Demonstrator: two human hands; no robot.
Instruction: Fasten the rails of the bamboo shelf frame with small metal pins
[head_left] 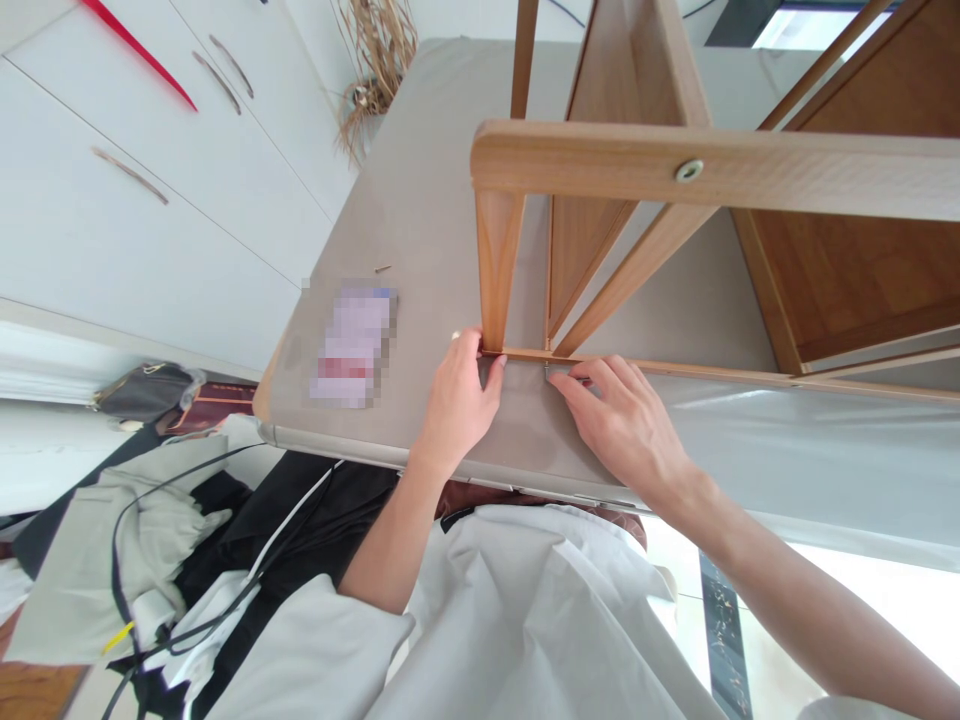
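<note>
A wooden rack [592, 160] with slanted slats and panels lies on its side on the table. My left hand [459, 400] is closed round the end of its near bottom rail [675, 369], thumb in front and fingers behind. Just right of it, my right hand [626, 425] pinches at a small metal screw [547, 370] standing at the front of that rail. The inside of the right hand's grip is partly hidden by its fingers. On the upper rail [585, 160] sits a round pale metal fastener [689, 171].
Left on the grey-covered table [420, 200] lie a blurred phone [352, 345] and a loose screw [383, 268]. White cabinets [135, 230] flank the table, and dried stalks [375, 50] stand at its far corner. Clothes [112, 560] and cables [255, 575] lie at lower left.
</note>
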